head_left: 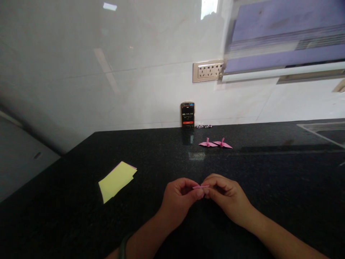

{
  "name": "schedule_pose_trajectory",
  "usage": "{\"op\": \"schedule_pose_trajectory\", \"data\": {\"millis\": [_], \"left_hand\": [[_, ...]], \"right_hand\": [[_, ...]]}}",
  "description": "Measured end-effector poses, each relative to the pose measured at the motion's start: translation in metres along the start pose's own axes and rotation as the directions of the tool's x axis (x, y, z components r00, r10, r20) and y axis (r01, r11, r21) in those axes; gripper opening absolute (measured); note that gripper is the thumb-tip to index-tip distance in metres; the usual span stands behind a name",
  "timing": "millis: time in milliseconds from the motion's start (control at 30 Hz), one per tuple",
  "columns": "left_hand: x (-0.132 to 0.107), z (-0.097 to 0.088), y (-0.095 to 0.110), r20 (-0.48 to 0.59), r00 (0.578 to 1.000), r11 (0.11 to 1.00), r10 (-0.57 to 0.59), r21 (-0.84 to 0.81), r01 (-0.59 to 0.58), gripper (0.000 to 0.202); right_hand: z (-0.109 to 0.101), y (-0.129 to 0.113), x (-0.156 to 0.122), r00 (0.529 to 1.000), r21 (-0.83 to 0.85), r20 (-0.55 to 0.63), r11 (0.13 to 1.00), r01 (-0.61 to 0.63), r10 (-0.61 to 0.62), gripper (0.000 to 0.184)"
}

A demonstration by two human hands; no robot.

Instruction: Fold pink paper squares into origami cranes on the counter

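Note:
My left hand [179,199] and my right hand [228,199] meet low over the black counter [67,216], fingers curled. Both pinch a small folded piece of pink paper [201,187] between thumbs and fingertips; only a thin pink edge shows. Farther back on the counter lie two finished pink paper cranes [215,144] side by side, well beyond my hands.
A small stack of yellow paper sheets [116,180] lies to the left of my hands. A phone [187,115] showing a timer leans against the white wall, with small dark beads [203,126] beside it. A wall socket [208,71] and a sink edge [323,131] lie to the right.

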State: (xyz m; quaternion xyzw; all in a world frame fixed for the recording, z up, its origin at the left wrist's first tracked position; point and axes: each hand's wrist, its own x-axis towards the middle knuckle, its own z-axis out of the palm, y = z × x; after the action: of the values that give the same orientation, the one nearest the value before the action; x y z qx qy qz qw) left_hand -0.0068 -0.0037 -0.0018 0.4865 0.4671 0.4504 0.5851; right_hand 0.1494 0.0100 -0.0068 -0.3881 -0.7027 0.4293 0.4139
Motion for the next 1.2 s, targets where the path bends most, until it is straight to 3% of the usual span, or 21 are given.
{"op": "schedule_pose_trajectory", "data": {"millis": [267, 567, 700, 833, 1033, 1200], "left_hand": [[-0.002, -0.001, -0.002, -0.063, 0.995, 0.986, 0.075, 0.153, -0.065, 0.016], [-0.002, 0.0, 0.007, 0.026, 0.999, 0.999, 0.042, 0.0, -0.042, 0.013], [0.001, -0.001, 0.006, 0.043, 0.999, 0.999, -0.001, -0.032, 0.003, 0.023], [0.003, -0.002, 0.0, -0.008, 1.0, 1.0, 0.001, -0.024, -0.001, 0.019], [-0.001, 0.0, 0.001, 0.015, 0.999, 0.999, 0.032, 0.004, -0.033, 0.015], [-0.005, 0.003, 0.007, 0.058, 0.996, 0.997, 0.068, 0.034, -0.07, 0.016]], "right_hand": [[0.001, -0.002, 0.0, 1.0, 0.028, 0.006, 1.0, 0.015, -0.015, 0.01], [0.0, -0.006, 0.001, 0.997, 0.151, 0.064, 0.987, -0.05, 0.04, 0.012], [-0.001, -0.003, 0.002, 0.996, 0.204, 0.009, 0.975, -0.09, 0.09, 0.011], [0.0, 0.0, 0.002, 0.993, 0.242, -0.023, 0.964, -0.106, 0.115, 0.01], [0.005, 0.001, -0.001, 0.994, 0.128, 0.041, 0.986, -0.108, 0.103, 0.014], [0.003, -0.002, -0.002, 0.999, -0.026, 0.034, 1.0, -0.004, 0.005, 0.02]]}}
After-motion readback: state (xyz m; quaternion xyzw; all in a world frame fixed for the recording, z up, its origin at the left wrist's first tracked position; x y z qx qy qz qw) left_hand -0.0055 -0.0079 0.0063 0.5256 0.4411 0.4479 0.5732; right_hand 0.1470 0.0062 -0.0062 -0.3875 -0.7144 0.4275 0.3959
